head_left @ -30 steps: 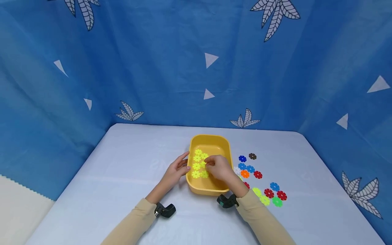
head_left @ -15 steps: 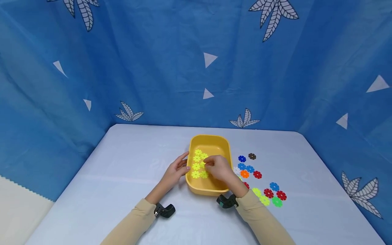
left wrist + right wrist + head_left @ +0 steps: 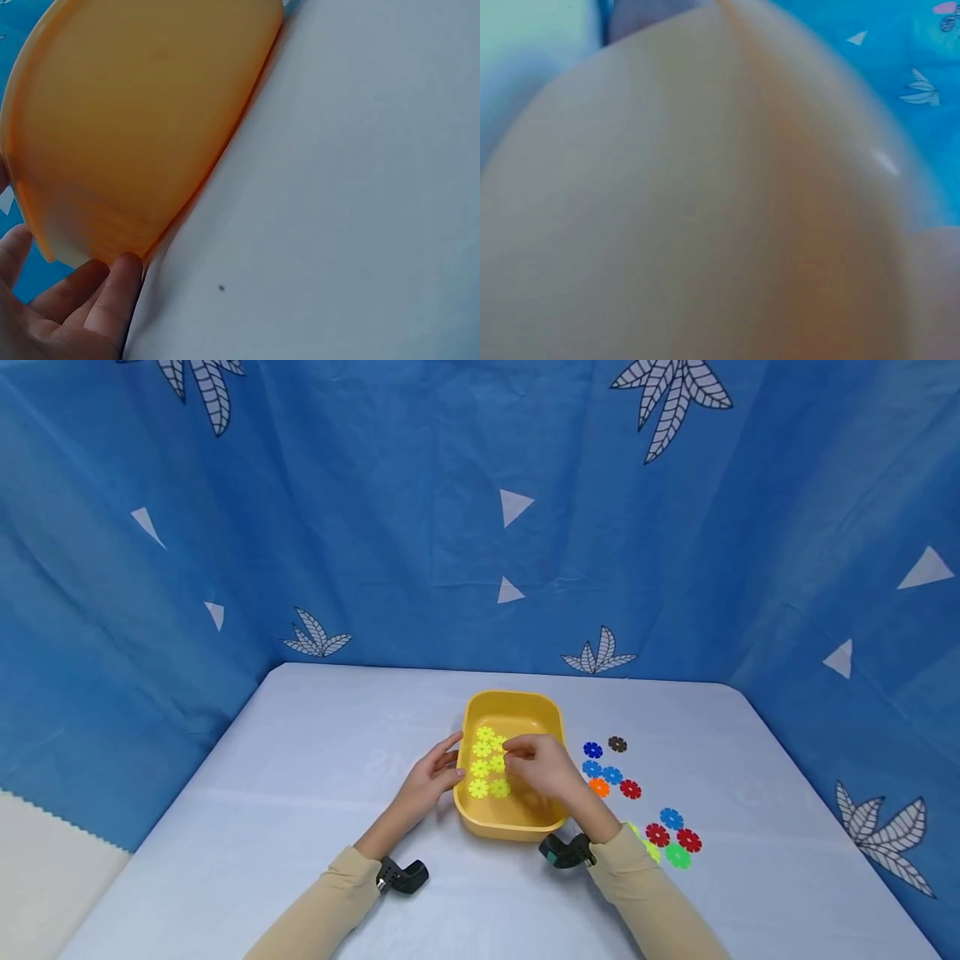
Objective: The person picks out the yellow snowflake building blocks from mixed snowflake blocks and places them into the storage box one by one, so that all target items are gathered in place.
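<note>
A yellow plastic tub [image 3: 513,828] stands mid-table with several flower-shaped yellow-green plastic discs [image 3: 479,768] lying in rows on the left of its floor. My left hand [image 3: 429,781] is at its left side, fingertips and thumb touching the outer wall. In the left wrist view, relaxed fingers [image 3: 116,296] meet the tub wall [image 3: 142,127]. Over the right half of the tub is my right hand [image 3: 542,765], its thumb and bent fingers a little apart beside the discs, with nothing visible between them. The right wrist view is filled by the blurred tub wall [image 3: 705,195].
Right of the tub lie loose flower discs: dark blue [image 3: 592,750], brown [image 3: 617,744], light blue [image 3: 672,818], orange [image 3: 599,787], red [image 3: 689,840] and green [image 3: 678,856]. My right forearm covers some yellow ones. A blue patterned curtain [image 3: 420,543] surrounds the white table [image 3: 330,718].
My right hand and forearm have shifted slightly right, its fingertips drawing off the discs and showing more of one. My left hand and the tub stay about where they were.
</note>
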A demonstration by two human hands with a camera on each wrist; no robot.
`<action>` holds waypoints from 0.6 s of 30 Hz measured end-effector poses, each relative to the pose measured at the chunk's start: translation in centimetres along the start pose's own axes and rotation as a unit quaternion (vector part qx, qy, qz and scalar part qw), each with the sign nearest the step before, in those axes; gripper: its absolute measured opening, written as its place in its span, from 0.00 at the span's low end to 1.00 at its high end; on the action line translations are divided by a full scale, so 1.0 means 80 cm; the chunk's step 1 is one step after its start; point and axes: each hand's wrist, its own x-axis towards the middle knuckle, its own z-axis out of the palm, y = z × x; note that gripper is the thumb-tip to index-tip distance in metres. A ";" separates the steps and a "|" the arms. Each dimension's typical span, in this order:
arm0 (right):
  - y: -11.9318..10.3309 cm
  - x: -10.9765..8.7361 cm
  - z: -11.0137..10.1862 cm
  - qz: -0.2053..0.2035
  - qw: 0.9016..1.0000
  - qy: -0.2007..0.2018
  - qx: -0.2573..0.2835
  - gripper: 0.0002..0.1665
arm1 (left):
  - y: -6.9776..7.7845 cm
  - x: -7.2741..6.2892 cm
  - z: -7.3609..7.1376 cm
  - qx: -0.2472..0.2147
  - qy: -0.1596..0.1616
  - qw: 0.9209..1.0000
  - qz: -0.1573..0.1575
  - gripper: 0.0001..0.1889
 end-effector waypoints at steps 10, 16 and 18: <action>0.009 -0.031 -0.073 -0.032 0.999 0.024 0.023 0.23 | 0.002 0.000 0.000 -0.001 -0.003 1.000 0.000 0.35; 0.040 -0.045 -0.105 -0.017 0.999 0.047 0.006 0.26 | 0.003 0.000 0.000 0.000 0.001 1.000 -0.001 0.35; 0.051 -0.048 -0.111 0.003 0.999 0.051 -0.004 0.26 | 0.003 0.000 0.000 -0.002 -0.001 1.000 -0.001 0.35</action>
